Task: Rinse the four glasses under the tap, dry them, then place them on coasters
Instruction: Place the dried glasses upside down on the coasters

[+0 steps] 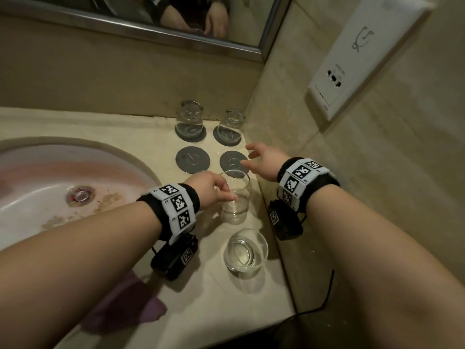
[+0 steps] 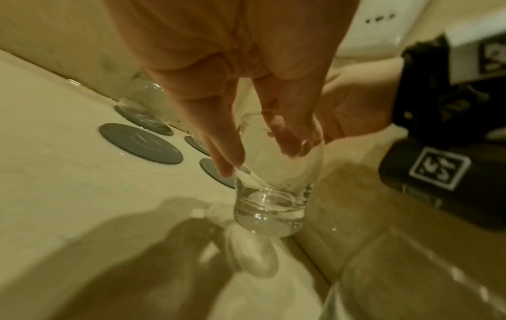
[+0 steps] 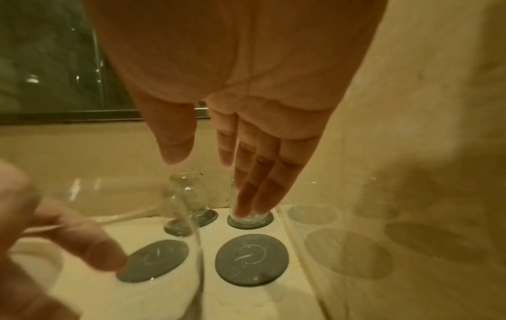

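Note:
My left hand [image 1: 224, 192] grips a clear upright glass [image 1: 236, 197] from the side, thumb and fingers round its wall, low over the counter by the right wall; the left wrist view shows the same left hand [image 2: 263, 151] on the glass [image 2: 271, 203]. A second upright glass [image 1: 245, 253] stands nearer me. Two glasses [image 1: 190, 119] [image 1: 230, 127] sit mouth down on the far grey coasters. The near left coaster [image 1: 193, 159] and near right coaster [image 1: 232, 162] are bare. My right hand [image 1: 254, 159] hovers open above the near right coaster [image 3: 252, 259], holding nothing.
The sink basin [image 1: 50, 172] with its drain [image 1: 80, 195] lies to the left. A purple cloth [image 1: 125, 306] lies on the counter's near edge under my left arm. A tiled wall with a white socket plate [image 1: 364, 54] closes the right side; a mirror [image 1: 151, 21] hangs behind.

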A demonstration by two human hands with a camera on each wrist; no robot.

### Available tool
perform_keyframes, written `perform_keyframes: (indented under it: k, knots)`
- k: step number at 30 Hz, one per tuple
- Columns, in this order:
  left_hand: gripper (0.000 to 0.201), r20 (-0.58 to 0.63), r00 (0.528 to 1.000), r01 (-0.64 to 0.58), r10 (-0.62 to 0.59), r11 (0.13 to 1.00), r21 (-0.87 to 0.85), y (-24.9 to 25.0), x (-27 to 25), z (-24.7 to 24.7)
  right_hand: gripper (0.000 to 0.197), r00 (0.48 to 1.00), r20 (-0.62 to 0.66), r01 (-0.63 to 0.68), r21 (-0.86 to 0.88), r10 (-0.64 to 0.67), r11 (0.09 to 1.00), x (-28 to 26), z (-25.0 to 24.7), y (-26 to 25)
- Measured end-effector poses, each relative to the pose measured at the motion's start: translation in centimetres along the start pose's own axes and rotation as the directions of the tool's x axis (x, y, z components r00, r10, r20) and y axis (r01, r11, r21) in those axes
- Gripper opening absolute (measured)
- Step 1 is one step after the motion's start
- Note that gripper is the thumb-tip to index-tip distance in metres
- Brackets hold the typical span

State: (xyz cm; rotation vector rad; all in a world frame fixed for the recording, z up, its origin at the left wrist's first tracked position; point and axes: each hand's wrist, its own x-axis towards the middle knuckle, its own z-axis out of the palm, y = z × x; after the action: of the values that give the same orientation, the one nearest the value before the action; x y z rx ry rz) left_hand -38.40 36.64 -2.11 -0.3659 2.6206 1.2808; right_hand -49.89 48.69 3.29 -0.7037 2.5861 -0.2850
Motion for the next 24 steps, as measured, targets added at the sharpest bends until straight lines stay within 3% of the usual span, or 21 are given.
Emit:
perform_keyframes:
  k: [3,5,7,10,13,15,17,18,21,24]
  knots:
    - [0.023,-0.043,0.993,0.087,-0.111,0.924,-0.372,0.0,0.1,-1.3,0.048,0.999,0.032,0.014,0.101,-0.017,0.995,0.1,0.1,-0.8]
    - [0.02,-0.02,0.986,0.117,-0.164,0.777,-0.619,0.2,0.2,-2.2,0.059,0.998,0.057,0.001,0.151,-0.01,0.989,0.0,0.0,-1.4]
    - [0.017,-0.002,0.984,0.116,-0.181,0.642,-0.758,0.3,0.0,-3.1,0.069,0.995,0.101,-0.042,0.247,0.018,0.968,0.0,-0.1,-1.9]
    - [0.014,0.025,0.987,0.088,-0.161,0.398,-0.913,0.3,-0.4,-4.2,0.062,0.969,0.246,-0.17,0.601,0.021,0.781,-0.1,-0.3,-2.5]
    - [0.015,0.022,0.983,0.073,-0.18,0.278,-0.958,-0.2,-0.8,-4.9,0.03,0.944,0.325,-0.244,0.808,-0.06,0.536,-0.1,-0.8,-2.7]
    - [0.016,0.008,0.981,0.052,-0.196,0.218,-0.975,-0.6,-0.9,-5.4,0.035,0.944,0.318,-0.251,0.863,-0.084,0.439,0.5,-0.8,-2.8]
    - [0.017,-0.019,0.978,0.035,-0.21,0.25,-0.968,-0.8,-1.0,-5.9,0.05,0.961,0.271,-0.221,0.876,-0.059,0.429,1.8,-0.5,-3.3]
    - [0.019,-0.047,0.971,0.038,-0.234,0.344,-0.938,-1.1,-0.8,-6.0,0.052,0.974,0.225,-0.179,0.864,-0.041,0.471,2.5,-0.4,-3.7]
    - [0.047,-0.131,0.936,0.146,-0.326,0.701,-0.698,-2.6,-0.1,-6.3,0.046,0.999,0.044,-0.027,0.628,-0.001,0.778,4.2,-0.3,-5.5]
    - [0.055,-0.185,0.919,0.27,-0.347,0.899,-0.344,-4.2,0.2,-6.5,0.051,0.994,-0.099,0.071,0.196,-0.053,0.978,5.9,0.1,-6.7]
